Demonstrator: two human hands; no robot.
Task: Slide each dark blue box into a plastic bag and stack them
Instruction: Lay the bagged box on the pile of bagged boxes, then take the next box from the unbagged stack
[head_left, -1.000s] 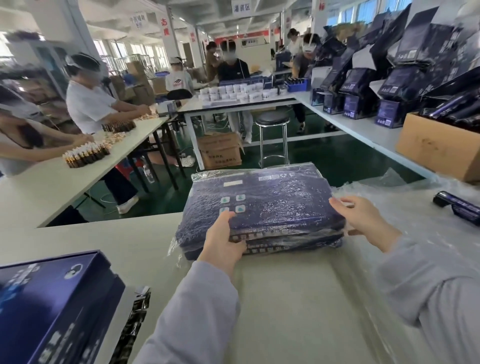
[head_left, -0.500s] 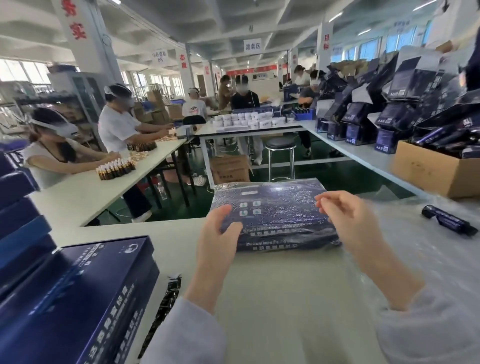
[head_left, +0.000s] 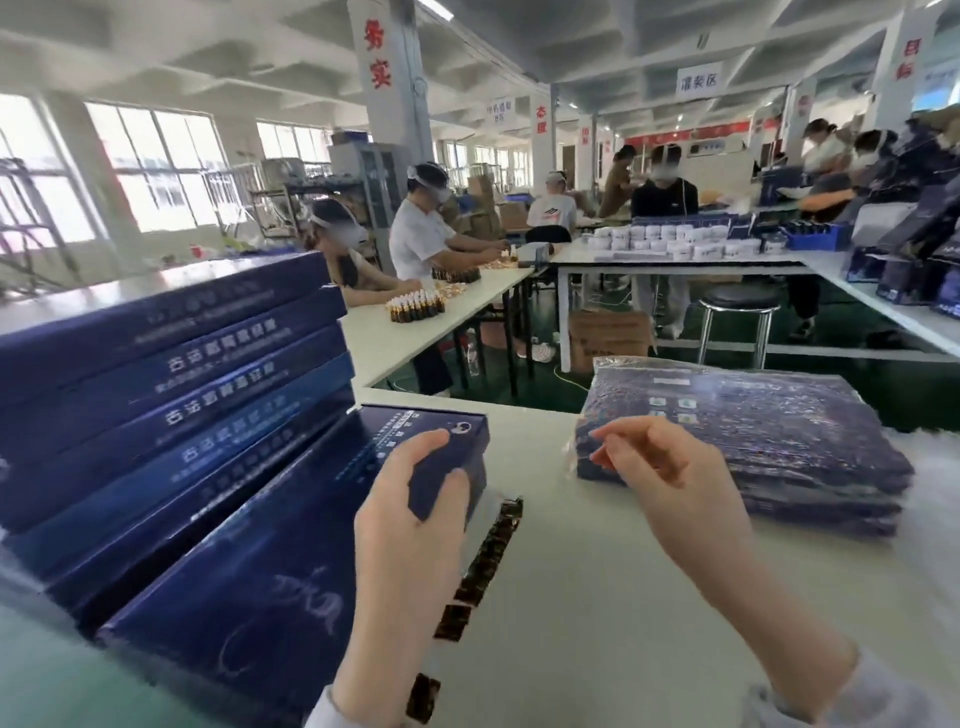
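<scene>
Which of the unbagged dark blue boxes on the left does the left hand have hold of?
The nearest dark blue cardboard box, lying in front of the stack of dark blue boxes; the left hand grips its far corner.

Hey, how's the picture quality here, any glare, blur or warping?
Head view: windows at left blown out white; plastic on the bagged stack glitters; print on the piled boxes is smeared; the wide lens tilts the pillar; the left hand on the dark blue box looks fairly sharp.
</scene>
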